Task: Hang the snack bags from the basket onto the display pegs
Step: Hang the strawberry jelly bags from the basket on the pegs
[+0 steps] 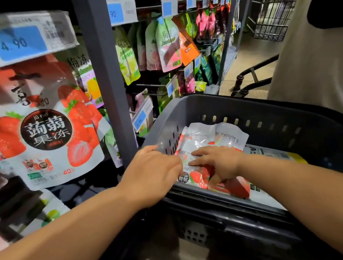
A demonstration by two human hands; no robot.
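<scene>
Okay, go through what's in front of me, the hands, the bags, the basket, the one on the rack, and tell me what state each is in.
Basket: partly filled.
Strawberry bags: lying stacked inside it, not yet hung.
Left hand: fingers curled at the stack's left edge; grip hidden.
Right hand: fingers straight, resting on the top bag.
Hung strawberry bag: hanging on the display, under the price tag reading 4.90.
</scene>
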